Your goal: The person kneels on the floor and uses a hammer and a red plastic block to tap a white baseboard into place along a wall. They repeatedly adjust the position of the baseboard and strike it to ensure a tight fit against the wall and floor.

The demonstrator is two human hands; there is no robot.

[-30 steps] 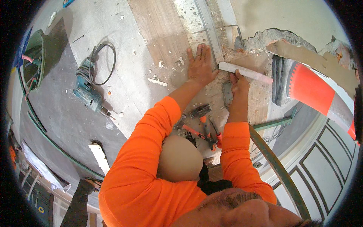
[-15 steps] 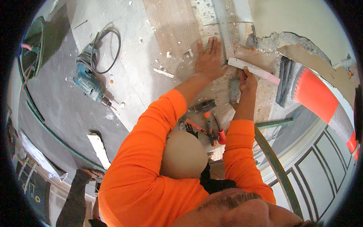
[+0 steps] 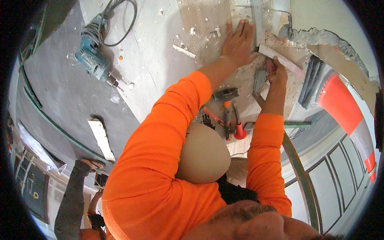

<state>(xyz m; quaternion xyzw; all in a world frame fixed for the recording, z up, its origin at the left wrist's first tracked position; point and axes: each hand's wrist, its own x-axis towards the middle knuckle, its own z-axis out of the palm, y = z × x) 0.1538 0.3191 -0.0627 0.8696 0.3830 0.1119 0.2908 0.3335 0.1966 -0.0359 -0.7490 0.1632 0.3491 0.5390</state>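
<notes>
My left hand (image 3: 239,46) lies flat on the dusty floor with its fingers spread. It rests beside a grey metal channel (image 3: 259,22), its thumb near the channel's end. In my right hand (image 3: 277,73), closed fingers grip the lower edge of a pale, narrow strip of tile (image 3: 282,61). The strip slants down to the right, its left end against the end of the channel. Just left of my right wrist lies a flat grey metal piece (image 3: 260,80). What is under my right palm is hidden.
A hammer head (image 3: 226,95) and a red-handled screwdriver (image 3: 240,132) lie near my knee. A corded blue drill (image 3: 94,60) lies left. An orange cone (image 3: 342,104) lies right, by a broken wall edge (image 3: 316,40). Another person's leg (image 3: 72,200) is lower left.
The whole view has shifted, with the drill higher in the picture and the channel farther right. My hands and the strip keep nearly the same places on the floor. More of the other person shows.
</notes>
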